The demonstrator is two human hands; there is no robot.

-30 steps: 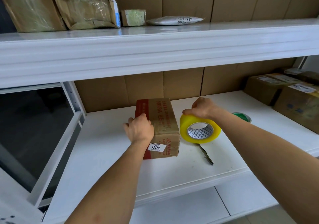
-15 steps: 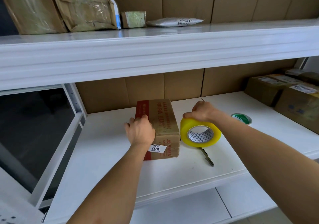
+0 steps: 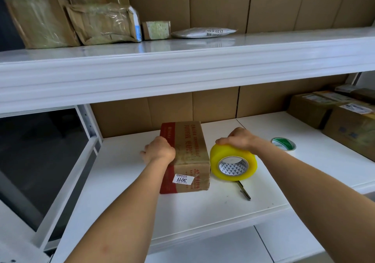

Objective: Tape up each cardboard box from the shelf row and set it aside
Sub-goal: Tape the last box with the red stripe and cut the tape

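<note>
A small brown cardboard box (image 3: 190, 151) with a red left side and a white "3011" label lies on the white middle shelf (image 3: 125, 185). My left hand (image 3: 159, 150) grips its left top edge. Right beside the box stands a yellow roll of packing tape (image 3: 233, 164) on its edge, and my right hand (image 3: 238, 138) grips its top. The roll's left side is very close to the box's right side; I cannot tell whether they touch.
A small knife or cutter (image 3: 244, 190) lies under the roll. A green-and-white tape roll (image 3: 283, 143) lies flat to the right. Several taped boxes (image 3: 332, 118) stand at the far right. Wrapped parcels (image 3: 81, 19) and a white mailer (image 3: 204, 33) sit on the upper shelf.
My right hand has lowered the tape roll and brought it closer to the box's right side. My left hand has slid slightly left, onto the box's left edge.
</note>
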